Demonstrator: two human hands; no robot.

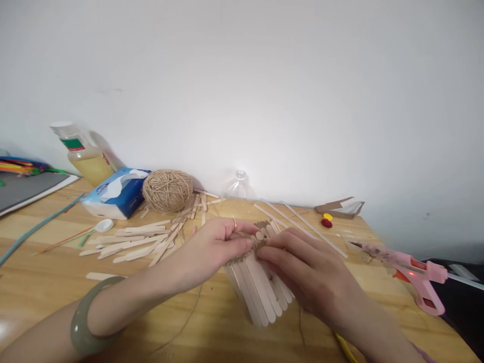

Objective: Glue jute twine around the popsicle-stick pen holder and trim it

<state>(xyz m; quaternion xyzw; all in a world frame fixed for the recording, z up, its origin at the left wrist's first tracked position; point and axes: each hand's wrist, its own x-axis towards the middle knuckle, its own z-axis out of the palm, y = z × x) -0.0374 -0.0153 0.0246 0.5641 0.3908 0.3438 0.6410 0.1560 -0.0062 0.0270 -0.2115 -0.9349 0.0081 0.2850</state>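
Observation:
Both hands are on a fan-like holder of pale wooden craft sticks (260, 290), which stands tilted over the table at the centre. Twine (238, 259) runs across the sticks near their upper part. My left hand (223, 244) grips the holder's upper left edge, its thumb pressed on the twine. On the right side, my right hand (302, 259) has its fingers pinched together at the twine, close to the left fingertips. The fingers partly hide the twine and the stick tops. A loose strand of twine hangs down onto the table.
Loose craft sticks (141, 239), a twine ball (168, 190), a tissue box (117, 194) and a bottle (88, 161) lie left. Behind stands a clear plastic dome (239, 186). Glue sticks (317, 229) and a pink glue gun (412, 269) are right.

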